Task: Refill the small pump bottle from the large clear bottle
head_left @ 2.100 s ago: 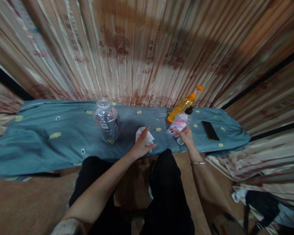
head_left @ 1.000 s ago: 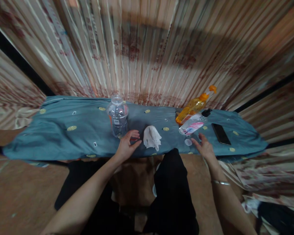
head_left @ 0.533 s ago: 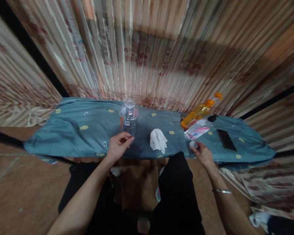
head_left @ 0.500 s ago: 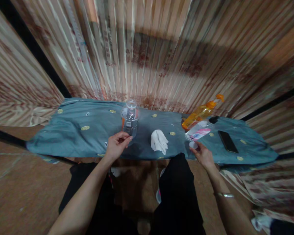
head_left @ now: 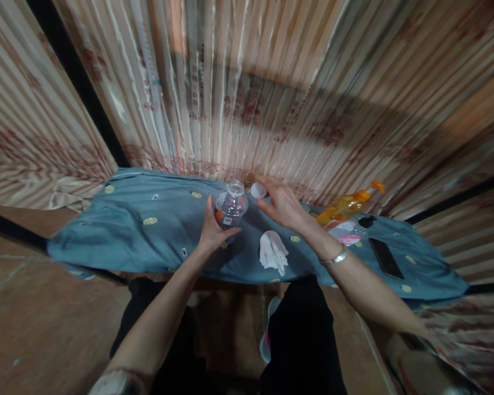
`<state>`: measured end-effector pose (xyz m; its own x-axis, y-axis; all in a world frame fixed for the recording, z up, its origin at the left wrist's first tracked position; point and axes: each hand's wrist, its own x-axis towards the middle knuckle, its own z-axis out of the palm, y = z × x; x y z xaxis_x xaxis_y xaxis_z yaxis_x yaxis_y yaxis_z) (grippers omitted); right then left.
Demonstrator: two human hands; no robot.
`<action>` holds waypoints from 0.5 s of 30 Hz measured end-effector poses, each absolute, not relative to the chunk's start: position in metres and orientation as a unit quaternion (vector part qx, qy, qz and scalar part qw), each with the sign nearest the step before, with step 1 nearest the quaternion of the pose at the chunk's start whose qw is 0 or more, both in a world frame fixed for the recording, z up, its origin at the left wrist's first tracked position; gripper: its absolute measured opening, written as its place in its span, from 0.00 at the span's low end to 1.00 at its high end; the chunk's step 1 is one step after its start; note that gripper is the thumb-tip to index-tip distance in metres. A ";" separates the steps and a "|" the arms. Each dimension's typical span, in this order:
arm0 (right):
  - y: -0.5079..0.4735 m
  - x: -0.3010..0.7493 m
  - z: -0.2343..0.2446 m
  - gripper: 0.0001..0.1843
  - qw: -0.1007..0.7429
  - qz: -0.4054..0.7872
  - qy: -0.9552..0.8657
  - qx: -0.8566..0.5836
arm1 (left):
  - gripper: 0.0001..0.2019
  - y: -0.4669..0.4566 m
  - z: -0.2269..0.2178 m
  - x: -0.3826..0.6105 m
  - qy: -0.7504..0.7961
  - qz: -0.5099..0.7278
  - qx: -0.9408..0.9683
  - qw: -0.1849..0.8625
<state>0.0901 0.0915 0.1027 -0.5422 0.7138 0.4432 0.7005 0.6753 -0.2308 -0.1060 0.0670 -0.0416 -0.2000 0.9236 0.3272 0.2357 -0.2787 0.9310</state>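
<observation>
A clear plastic bottle [head_left: 231, 207] stands open-mouthed on the blue-grey patterned cloth [head_left: 148, 236]. My left hand [head_left: 212, 230] wraps its lower part from the near left. My right hand [head_left: 280, 206] hovers just right of the bottle's neck and pinches a small white cap [head_left: 258, 190] in its fingertips, slightly above and to the right of the bottle's mouth. A crumpled white tissue [head_left: 273, 252] lies on the cloth below my right wrist.
At the right end of the cloth lie an orange bottle [head_left: 346, 204], a clear bottle with a pink label [head_left: 346, 234] and a black phone [head_left: 385, 258]. A striped curtain [head_left: 247, 99] hangs close behind. My dark-trousered legs are below the near edge.
My right hand took the white cap from beside the pink-labelled bottle and carried it left to the clear bottle. My left hand closed round the clear bottle. The view shifted left.
</observation>
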 end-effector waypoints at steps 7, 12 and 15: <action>0.107 0.072 0.141 0.27 0.144 0.014 -0.934 -0.327 | 0.46 0.070 -0.044 -0.101 0.525 0.567 0.543 0.328; 0.109 0.062 0.170 0.24 0.055 0.020 -0.952 -0.299 | 0.44 0.069 -0.044 -0.098 0.510 0.577 0.543 0.336; 0.109 0.053 0.180 0.22 0.006 0.011 -0.961 -0.276 | 0.43 0.068 -0.043 -0.097 0.503 0.582 0.543 0.338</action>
